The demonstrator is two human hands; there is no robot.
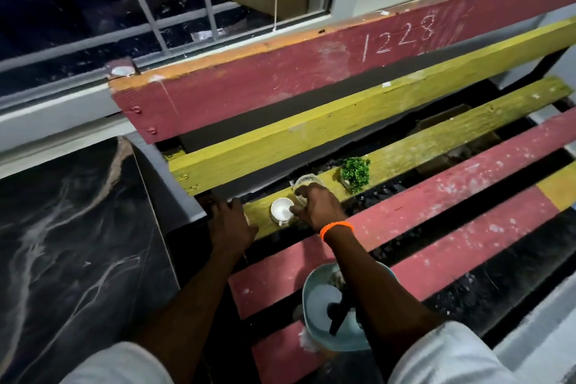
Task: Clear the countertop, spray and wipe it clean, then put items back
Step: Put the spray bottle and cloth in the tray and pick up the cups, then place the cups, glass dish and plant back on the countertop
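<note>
The bare countertop lies well left of both hands. The left hand is laid flat, fingers loosely spread and holding nothing, on the end of the yellow plank. Just right of its fingers a white cup stands, touched by the right hand's fingertips. A glass jar is gripped under those curled fingers; beyond it sits the plant. The jar is best set down upright, clear of the cup, before being released.

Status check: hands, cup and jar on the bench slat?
Right hand grips glass jar, fingers touching white cup. Left hand open, resting on yellow slat end. Small green plant beside jar.
</note>
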